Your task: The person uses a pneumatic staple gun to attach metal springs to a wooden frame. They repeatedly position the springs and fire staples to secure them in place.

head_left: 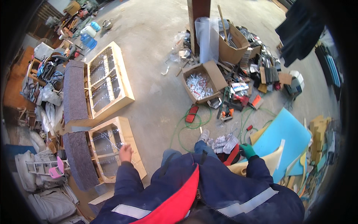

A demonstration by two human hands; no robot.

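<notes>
My left hand (126, 153), bare, is raised over the near edge of the smaller wooden seat frame (128, 140). Its fingers are drawn together, and what they hold, if anything, is too small to name. A thin pale line runs across the frame's zigzag springs (108, 158) towards it. My right hand (247, 151) wears a green glove and is low on my right, beside a red strip (234, 154) and a heap of crumpled whitish cloth (225, 143). Its fingers are too small and dark to read. Grey-brown padding (80, 160) covers the frame's left side.
A larger padded frame (125, 89) lies beyond the smaller one. Ahead, an open carton (216, 78) of small white and red pieces stands by a post (195, 26) and piled tools. Green hose (179, 130) loops over the concrete floor. Blue foam sheet (285, 140) lies right.
</notes>
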